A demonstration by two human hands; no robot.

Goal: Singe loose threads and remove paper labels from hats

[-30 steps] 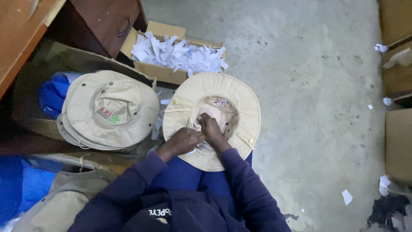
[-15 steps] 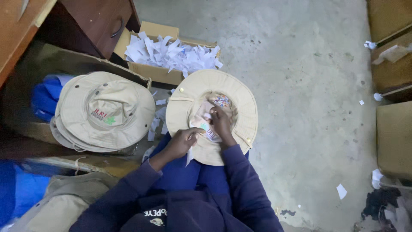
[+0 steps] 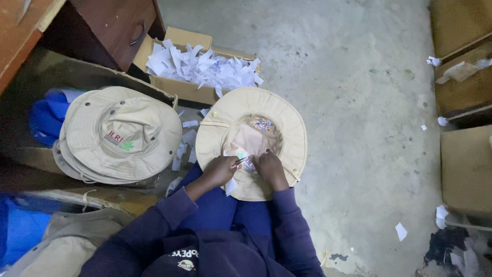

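A beige wide-brimmed hat (image 3: 277,115) lies upside down on my lap, its inside facing up. My left hand (image 3: 218,172) pinches a thin tool, apparently tweezers (image 3: 239,162), at the near side of the crown. My right hand (image 3: 270,170) presses on the inside of the hat right beside it, fingers curled, next to a small patch with coloured print (image 3: 247,163). A white scrap of paper (image 3: 231,186) sticks out under my left hand.
A stack of the same beige hats (image 3: 120,134) sits to the left in an open carton. A cardboard box full of white paper scraps (image 3: 202,66) stands ahead. Wooden furniture (image 3: 110,25) is at top left, cardboard boxes (image 3: 464,169) along the right. Paper bits dot the concrete floor.
Both hands have slid toward the near edge of the hat's crown. The view has shifted slightly.
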